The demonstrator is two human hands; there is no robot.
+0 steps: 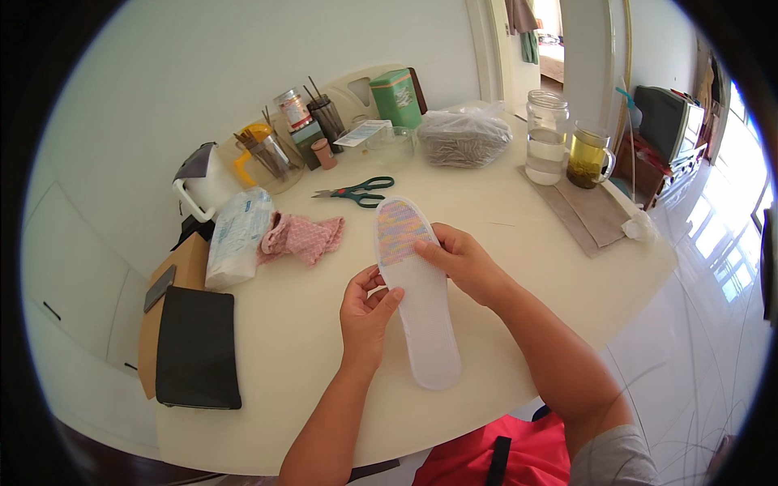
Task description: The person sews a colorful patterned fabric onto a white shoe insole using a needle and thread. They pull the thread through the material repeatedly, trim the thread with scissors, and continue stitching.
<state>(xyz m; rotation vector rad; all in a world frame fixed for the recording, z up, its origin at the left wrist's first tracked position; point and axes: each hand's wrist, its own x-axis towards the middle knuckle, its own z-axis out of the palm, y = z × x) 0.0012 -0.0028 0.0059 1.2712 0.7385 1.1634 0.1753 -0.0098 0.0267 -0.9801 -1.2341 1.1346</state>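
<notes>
A white mesh insole (422,316) is held between my two hands, its rounded front end pointing away from me. Bands of pink, yellow, blue and purple stitching (400,228) fill the front part; the rest is plain white. My left hand (368,307) pinches the left edge near the middle, thumb on top. On the right edge, just below the coloured part, my right hand (465,261) grips with its thumb across the face and fingers behind. Whether a needle or thread is in either hand cannot be seen. Scissors with dark green handles (358,192) lie beyond the insole's tip.
A pink cloth (304,237), a tissue pack (240,237) and a black pouch (197,349) lie on the left of the table (292,376). Behind stand a jug (273,161), a green tin (396,97) and a bagged bundle (465,136). A water jar (545,149) and tea mug (586,158) stand right.
</notes>
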